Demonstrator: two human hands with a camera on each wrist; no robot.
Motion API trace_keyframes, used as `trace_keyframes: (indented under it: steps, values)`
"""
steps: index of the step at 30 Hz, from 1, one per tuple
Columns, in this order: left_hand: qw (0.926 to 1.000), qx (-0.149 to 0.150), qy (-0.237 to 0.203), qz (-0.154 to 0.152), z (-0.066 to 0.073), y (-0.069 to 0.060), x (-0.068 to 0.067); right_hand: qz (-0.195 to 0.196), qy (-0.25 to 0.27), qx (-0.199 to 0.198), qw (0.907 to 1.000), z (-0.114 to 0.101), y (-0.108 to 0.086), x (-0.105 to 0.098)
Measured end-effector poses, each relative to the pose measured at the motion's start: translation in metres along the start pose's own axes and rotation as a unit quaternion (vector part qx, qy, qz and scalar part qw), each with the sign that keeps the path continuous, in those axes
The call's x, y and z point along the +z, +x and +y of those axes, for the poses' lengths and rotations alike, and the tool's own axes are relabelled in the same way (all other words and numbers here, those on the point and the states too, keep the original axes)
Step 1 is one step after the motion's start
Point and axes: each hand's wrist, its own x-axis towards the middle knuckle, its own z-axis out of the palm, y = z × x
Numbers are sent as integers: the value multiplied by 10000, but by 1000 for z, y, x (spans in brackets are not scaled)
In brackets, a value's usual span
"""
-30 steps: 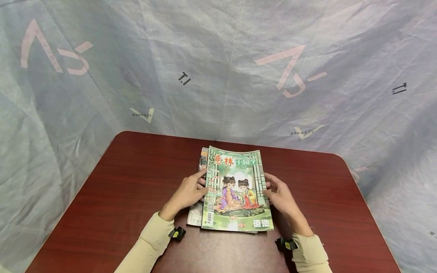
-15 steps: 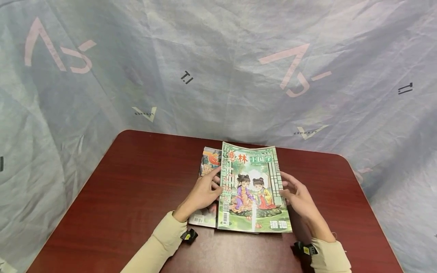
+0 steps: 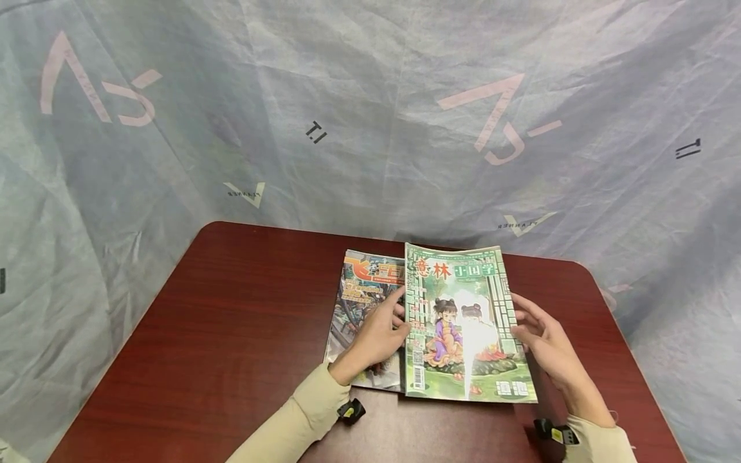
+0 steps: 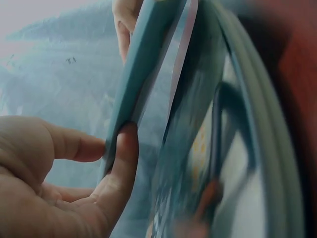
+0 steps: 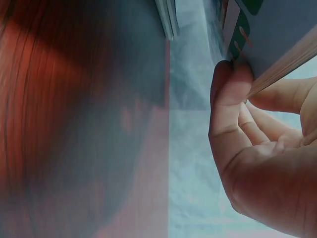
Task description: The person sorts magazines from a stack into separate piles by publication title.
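A green magazine [image 3: 463, 347] with two cartoon children on its cover is held up by both edges. My left hand [image 3: 376, 337] pinches its left edge between thumb and fingers, and the left wrist view shows that edge, the spine [image 4: 133, 79], in the grip. At the opposite edge, my right hand [image 3: 547, 337] pinches the magazine, with the page edges [image 5: 285, 67] showing in the right wrist view. Below and to the left lies another magazine [image 3: 361, 305] with an orange title, partly covered by the green one and my left hand. The wrist views show a gap beneath the held magazine.
The dark red wooden table [image 3: 231, 334] bears the lower magazine. Behind it hangs a grey printed cloth [image 3: 370, 161], close to the table's far edge. Small black devices [image 3: 351, 410] are strapped at both wrists.
Both hands have carried the green magazine to the right. More of the orange-titled magazine's cover now shows underneath, and that one has stayed roughly in place.
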Motion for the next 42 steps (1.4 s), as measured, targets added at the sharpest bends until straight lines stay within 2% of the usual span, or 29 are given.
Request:
trace_keyframes:
  steps: [4,10,15,20,30,34,42]
  values:
    - [9994,-135,-306,-54,5,2,15,33,-115,-121,9999,6,-6,-14]
    - [9979,-251,-594,-50,12,2,29,-64,-133,-191,9997,16,-14,-30]
    - [9945,-367,-955,-235,17,2,41,-66,332,-7,9994,29,-21,-44]
    - [9921,-492,-1101,-342,21,4,54,-93,532,-36,9985,38,-24,-59]
    - [9846,-562,-1594,-441,26,4,76,-76,260,208,9994,53,-29,-80]
    - [9841,-571,-1631,-407,27,5,85,-35,115,303,9995,61,-29,-87]
    - [9861,-673,-1501,-222,29,11,103,27,181,485,9987,74,-28,-95]
